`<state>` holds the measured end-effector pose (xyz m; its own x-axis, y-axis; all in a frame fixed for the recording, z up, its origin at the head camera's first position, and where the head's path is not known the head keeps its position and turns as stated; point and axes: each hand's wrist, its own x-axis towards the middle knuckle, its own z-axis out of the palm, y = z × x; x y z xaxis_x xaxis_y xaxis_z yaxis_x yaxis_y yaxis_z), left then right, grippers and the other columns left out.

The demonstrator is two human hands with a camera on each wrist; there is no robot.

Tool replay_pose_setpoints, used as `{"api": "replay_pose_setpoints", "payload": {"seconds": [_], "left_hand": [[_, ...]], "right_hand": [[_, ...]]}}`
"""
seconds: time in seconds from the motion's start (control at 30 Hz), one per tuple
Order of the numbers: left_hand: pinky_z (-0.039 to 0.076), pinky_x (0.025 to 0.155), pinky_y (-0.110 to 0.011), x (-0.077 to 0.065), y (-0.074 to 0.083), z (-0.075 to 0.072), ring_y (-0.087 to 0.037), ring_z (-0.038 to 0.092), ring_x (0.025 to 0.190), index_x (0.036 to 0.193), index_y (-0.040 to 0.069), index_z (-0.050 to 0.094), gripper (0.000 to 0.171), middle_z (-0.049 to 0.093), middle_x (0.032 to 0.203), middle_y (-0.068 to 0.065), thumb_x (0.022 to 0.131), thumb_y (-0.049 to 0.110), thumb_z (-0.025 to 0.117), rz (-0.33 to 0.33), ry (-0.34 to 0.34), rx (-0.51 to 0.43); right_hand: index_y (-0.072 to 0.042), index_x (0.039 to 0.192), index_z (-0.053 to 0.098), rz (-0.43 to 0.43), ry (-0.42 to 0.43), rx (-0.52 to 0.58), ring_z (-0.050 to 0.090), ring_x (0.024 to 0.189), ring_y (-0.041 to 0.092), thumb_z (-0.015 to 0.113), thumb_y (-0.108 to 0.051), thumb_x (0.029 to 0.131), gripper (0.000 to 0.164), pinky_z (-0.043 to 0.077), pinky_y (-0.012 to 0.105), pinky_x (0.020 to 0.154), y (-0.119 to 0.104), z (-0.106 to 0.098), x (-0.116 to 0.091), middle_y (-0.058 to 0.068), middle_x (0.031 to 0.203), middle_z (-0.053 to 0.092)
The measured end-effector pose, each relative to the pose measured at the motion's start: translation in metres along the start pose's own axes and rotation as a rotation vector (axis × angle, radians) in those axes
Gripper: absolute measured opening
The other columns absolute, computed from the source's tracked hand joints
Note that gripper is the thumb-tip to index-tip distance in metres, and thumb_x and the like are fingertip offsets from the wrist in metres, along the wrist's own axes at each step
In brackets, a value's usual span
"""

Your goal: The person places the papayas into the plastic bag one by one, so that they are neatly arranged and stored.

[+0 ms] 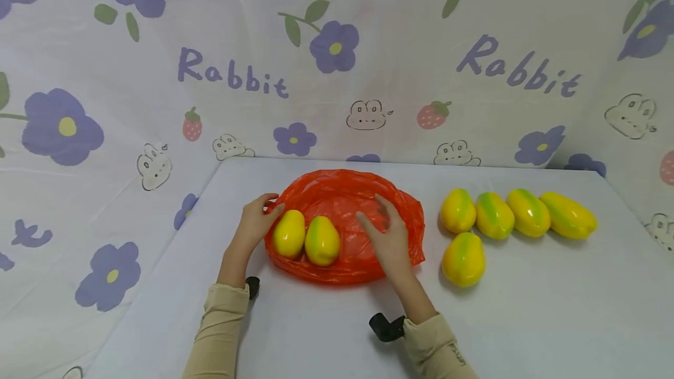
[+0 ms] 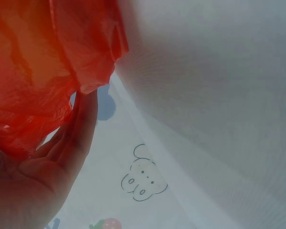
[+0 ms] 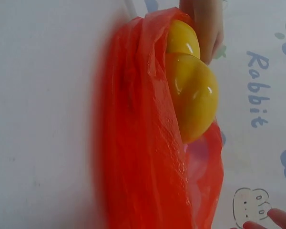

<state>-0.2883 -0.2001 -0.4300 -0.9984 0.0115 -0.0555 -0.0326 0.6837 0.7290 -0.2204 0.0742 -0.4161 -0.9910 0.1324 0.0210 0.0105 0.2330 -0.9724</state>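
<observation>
A red plastic bag (image 1: pixel 358 244) lies on the table, its wide mouth facing up. Inside, at its left, two yellow papayas (image 1: pixel 322 241) with glossy skins sit side by side. My left hand (image 1: pixel 256 218) holds the bag's left rim, thumb toward the nearer papaya; in the left wrist view its fingers (image 2: pixel 83 119) run along the red plastic. Over the right part of the mouth hovers my right hand (image 1: pixel 391 241), thumb and fingers spread, nothing between them. Its fingertips (image 3: pixel 281 217) show at the lower right corner of the right wrist view, apart from the bag.
To the right of the bag, several papayas (image 1: pixel 495 215) stand in a row, and one more papaya (image 1: pixel 464 259) lies in front of them. A white cloth backdrop (image 1: pixel 400 75) with flowers and rabbits rises behind the white table (image 1: pixel 553 309).
</observation>
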Motion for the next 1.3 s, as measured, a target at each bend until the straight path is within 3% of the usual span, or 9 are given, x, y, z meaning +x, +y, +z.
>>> {"api": "replay_pose_setpoints", "payload": {"seconds": [0.5, 0.97, 1.3], "left_hand": [[0.054, 0.096, -0.046, -0.005, -0.005, 0.002, -0.033, 0.056, 0.109, 0.141, 0.007, 0.048, 0.048, 0.057, 0.131, -0.021, 0.100, 0.030, 0.055, 0.012, -0.001, -0.003], [0.054, 0.097, -0.045, -0.006, -0.008, 0.003, -0.033, 0.057, 0.109, 0.140, 0.008, 0.048, 0.046, 0.058, 0.131, -0.020, 0.100, 0.030, 0.055, 0.018, 0.001, -0.009], [0.053, 0.098, -0.045, -0.008, -0.008, 0.001, -0.032, 0.055, 0.110, 0.142, 0.010, 0.047, 0.047, 0.056, 0.133, -0.019, 0.100, 0.030, 0.054, -0.001, -0.003, 0.003]], "right_hand": [[-0.019, 0.149, 0.037, 0.039, 0.016, -0.027, 0.033, 0.145, 0.029, 0.065, -0.045, 0.091, 0.070, 0.034, 0.050, 0.117, 0.002, -0.024, -0.011, 0.008, 0.154, 0.039], [-0.020, 0.151, 0.033, 0.035, 0.075, -0.060, 0.036, 0.143, 0.031, 0.061, -0.042, 0.094, 0.067, 0.040, 0.049, 0.112, 0.006, -0.047, -0.016, 0.011, 0.154, 0.039], [-0.017, 0.151, 0.034, 0.009, 0.143, -0.097, 0.032, 0.145, 0.029, 0.061, -0.042, 0.094, 0.067, 0.031, 0.048, 0.119, 0.003, -0.067, -0.026, 0.008, 0.156, 0.036]]}}
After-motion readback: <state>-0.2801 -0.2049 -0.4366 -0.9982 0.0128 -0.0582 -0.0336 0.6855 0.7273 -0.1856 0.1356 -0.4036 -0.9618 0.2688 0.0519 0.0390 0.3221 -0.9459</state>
